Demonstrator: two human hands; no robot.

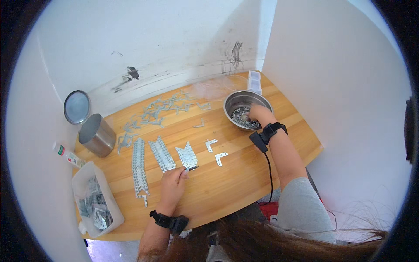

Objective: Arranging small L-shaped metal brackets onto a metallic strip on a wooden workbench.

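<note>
Sorting layout on a wooden table [244,177], seen from above; clock directions are taken from the two lone brackets [221,159] at mid-table, 12 o'clock being the far wall. Nearest, at 8 o'clock, the left hand [173,187] pinches a slender item [192,168], dark at its outer end; its kind is unclear. Beyond it toward 8–9 o'clock stands a translucent tub [77,181] of packets [94,201]. At 9 o'clock lie three chevron rows of closely nested L-shaped brackets: a short row [187,156], a middle row [162,153] and a long row [139,161]. Farther out at 9 o'clock are a white bottle [65,153] and an open metal canister [100,139]. At 1 o'clock, the right hand [260,114] reaches into a steel bowl [228,105] of small metal pieces [241,117]; its fingertips are hidden, so whether they grip anything cannot be told. At 10 o'clock spreads the loose bracket pile [152,112]; farthest, at 1 o'clock, stands a white compartment box [254,82]. The work appears partway along: the rows read as the ordered portion, the scattered pile and two lone brackets as the remainder.
</note>
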